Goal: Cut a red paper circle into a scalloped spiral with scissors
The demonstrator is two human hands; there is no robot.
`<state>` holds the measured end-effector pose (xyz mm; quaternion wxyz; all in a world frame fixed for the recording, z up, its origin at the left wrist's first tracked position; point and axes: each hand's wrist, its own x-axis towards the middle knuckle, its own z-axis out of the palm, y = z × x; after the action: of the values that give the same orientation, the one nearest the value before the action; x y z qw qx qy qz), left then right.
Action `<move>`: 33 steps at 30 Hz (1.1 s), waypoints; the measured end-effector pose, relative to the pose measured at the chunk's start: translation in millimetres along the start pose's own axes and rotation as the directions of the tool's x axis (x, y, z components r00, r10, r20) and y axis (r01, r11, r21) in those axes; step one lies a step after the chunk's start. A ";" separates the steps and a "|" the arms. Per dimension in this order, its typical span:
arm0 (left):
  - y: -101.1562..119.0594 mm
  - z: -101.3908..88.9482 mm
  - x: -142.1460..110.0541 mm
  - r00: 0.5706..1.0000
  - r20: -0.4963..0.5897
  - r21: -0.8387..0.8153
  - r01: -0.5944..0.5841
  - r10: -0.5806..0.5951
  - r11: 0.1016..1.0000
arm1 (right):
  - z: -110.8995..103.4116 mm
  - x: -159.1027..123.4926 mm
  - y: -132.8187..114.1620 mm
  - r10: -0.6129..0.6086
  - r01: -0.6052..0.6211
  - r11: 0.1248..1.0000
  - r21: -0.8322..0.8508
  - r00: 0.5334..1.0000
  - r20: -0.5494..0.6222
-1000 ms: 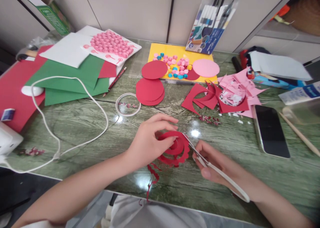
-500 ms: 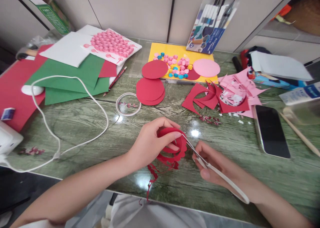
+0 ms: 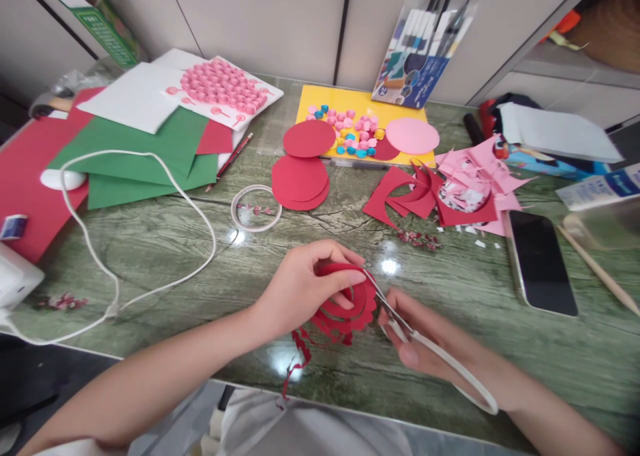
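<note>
Between thumb and fingers, my left hand (image 3: pixel 320 279) pinches a red paper spiral (image 3: pixel 357 318) with a scalloped outer edge. A thin wavy red paper strip (image 3: pixel 300 349) dangles below it towards the table's front edge. My right hand (image 3: pixel 415 336) grips a pair of scissors (image 3: pixel 395 309) with white handles. Their blades point up and left and touch the spiral's right rim, close to my left thumb. Whether the blade tips are parted is too small to tell.
Red paper circles (image 3: pixel 300 184) and a roll of tape (image 3: pixel 256 228) lie beyond my hands. Red and pink paper scraps (image 3: pixel 473 183) and a phone (image 3: pixel 543 263) are on the right. Green paper sheets (image 3: pixel 135 149) and a white cable (image 3: pixel 207 223) lie left. A yellow sheet (image 3: pixel 313 99) carries small paper pieces.
My left fingers have shifted on the spiral, the thumb now nearer its right rim, and the spiral has turned. The scissors stay at its edge. The hanging strip has swung slightly left.
</note>
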<state>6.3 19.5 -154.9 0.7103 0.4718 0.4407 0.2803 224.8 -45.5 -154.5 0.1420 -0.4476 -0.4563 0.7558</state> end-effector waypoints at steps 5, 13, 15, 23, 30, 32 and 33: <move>0.3 0.2 -0.2 1.000 -0.002 0.046 0.000 0.000 0.999 | -1.1 -2.5 1.0 0.003 -0.007 0.998 0.066 0.999 0.050; -3.2 5.3 -3.8 0.998 0.056 -0.104 0.039 -0.033 0.994 | 4.9 6.3 17.5 -0.156 0.152 0.976 0.153 0.988 0.013; -4.3 5.3 -4.1 0.998 0.063 -0.129 0.024 -0.016 0.991 | 5.5 9.5 23.5 -0.170 0.170 0.967 0.189 0.985 -0.014; -6.5 2.3 -2.8 0.994 -0.072 -0.147 -0.088 0.078 0.985 | 7.9 7.2 19.3 -0.189 0.184 0.940 0.289 0.982 -0.011; -8.4 1.0 -0.4 0.994 -0.076 -0.141 -0.092 0.081 0.986 | 11.0 5.1 16.4 -0.228 0.228 0.940 0.255 0.973 -0.032; -8.2 0.1 0.2 0.993 -0.073 -0.114 -0.100 0.092 0.988 | 11.2 4.4 13.8 -0.222 0.226 0.946 0.233 0.974 -0.043; -7.8 -0.3 0.4 0.992 -0.075 -0.098 -0.113 0.106 0.989 | 11.4 3.9 12.2 -0.215 0.220 0.950 0.221 0.975 -0.047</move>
<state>6.1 16.8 -162.2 0.7014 0.4484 0.4237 0.3571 215.8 -56.1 -164.6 0.2791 -0.3841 -0.4130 0.7772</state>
